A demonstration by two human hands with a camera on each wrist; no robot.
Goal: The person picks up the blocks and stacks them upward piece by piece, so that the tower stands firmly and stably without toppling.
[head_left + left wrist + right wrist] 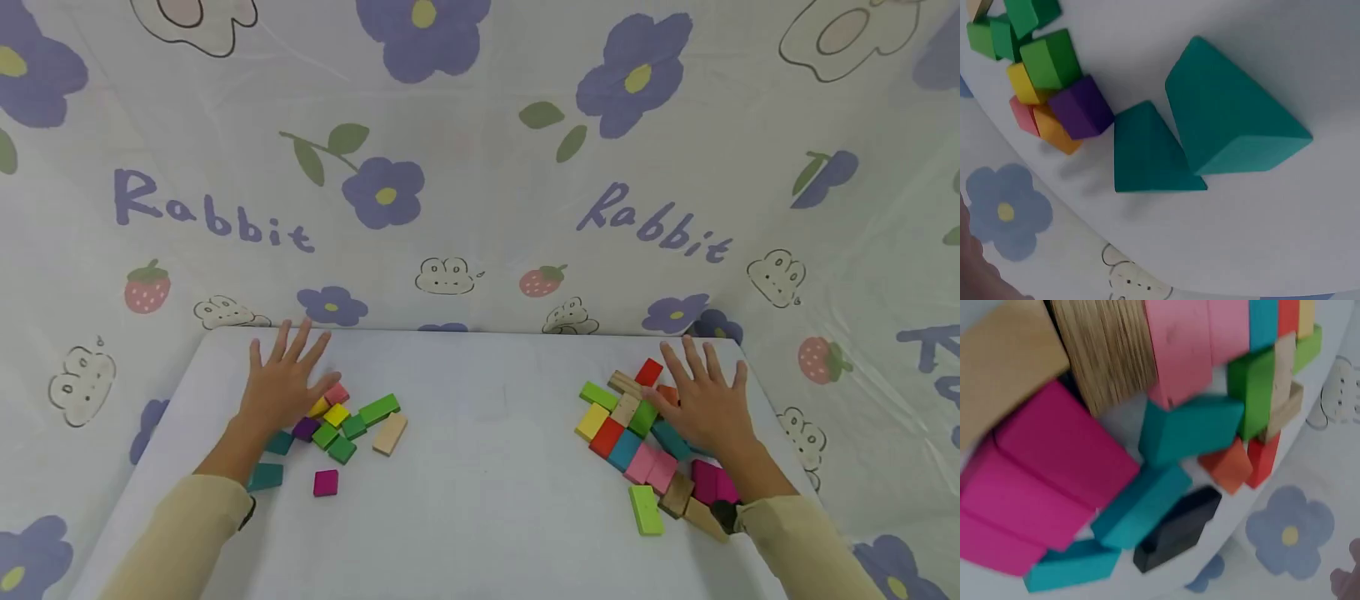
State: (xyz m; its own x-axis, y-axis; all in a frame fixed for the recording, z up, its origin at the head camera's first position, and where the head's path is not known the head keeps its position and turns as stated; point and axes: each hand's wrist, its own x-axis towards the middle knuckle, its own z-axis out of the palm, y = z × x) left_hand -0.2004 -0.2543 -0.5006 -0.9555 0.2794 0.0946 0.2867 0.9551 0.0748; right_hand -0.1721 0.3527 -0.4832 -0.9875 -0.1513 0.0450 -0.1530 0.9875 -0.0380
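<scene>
My left hand (281, 392), fingers spread, is over the left edge of a small cluster of wooden blocks and holds nothing. Around it lie a purple block (1082, 107), a yellow block (337, 415), a green block (379, 409) and two teal wedge-shaped blocks, the larger teal wedge (1229, 106) nearest the left wrist camera. On the other side my right hand (708, 408) is likewise spread and holds nothing, covering part of a bigger cluster. Near it are magenta blocks (1063, 444), teal blocks (1191, 428), a black piece (1179, 528) and an orange block (1227, 465).
The white table (480, 467) extends between the two clusters. A magenta cube (326, 482) and a tan block (390, 434) lie at the left cluster's edges; a lime block (646, 510) lies in front of the right one. A patterned cloth (480, 225) hangs behind the table.
</scene>
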